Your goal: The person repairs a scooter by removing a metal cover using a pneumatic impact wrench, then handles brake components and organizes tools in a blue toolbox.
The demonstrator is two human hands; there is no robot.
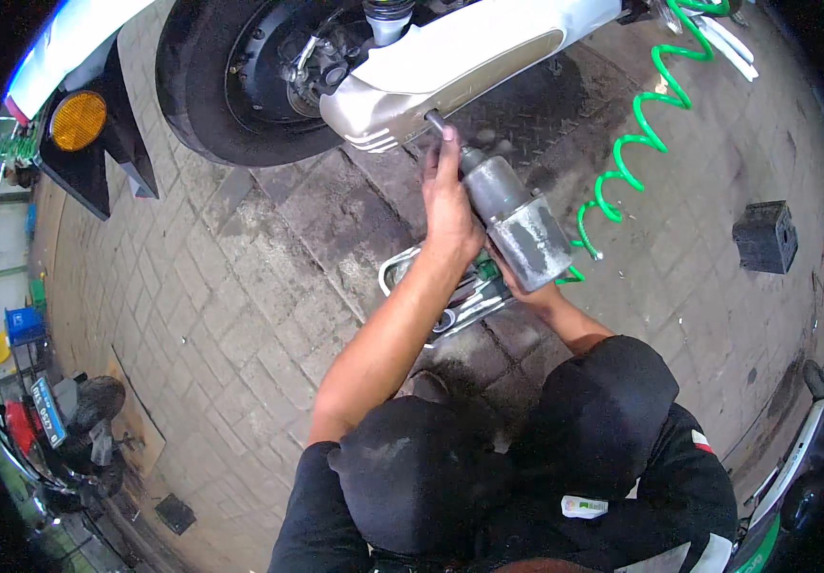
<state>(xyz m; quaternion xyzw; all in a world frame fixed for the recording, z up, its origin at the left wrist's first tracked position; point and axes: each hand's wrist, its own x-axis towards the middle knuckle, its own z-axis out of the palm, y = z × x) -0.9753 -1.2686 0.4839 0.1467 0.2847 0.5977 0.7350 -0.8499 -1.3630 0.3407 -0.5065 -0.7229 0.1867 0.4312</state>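
I hold a grey, worn air impact wrench (526,234) at a slant. Its dark socket (436,120) meets the lower edge of the scooter's silver-beige side cover (374,110). My left hand (448,205) is closed around the nose of the wrench, with a finger stretched along the socket. Under the tool's rear, my right hand (538,294) is wrapped round the handle, its fingers mostly hidden by the wrench body. A coiled green air hose (622,181) runs down from the upper right toward the right hand.
Below my forearms lies a metal tray (397,272) with hand tools. The scooter's black tyre (197,119) stands at upper left, beside an orange reflector (78,121). A dark block (765,236) sits at right on the paved floor (230,315). Another motorbike (63,425) is at far left.
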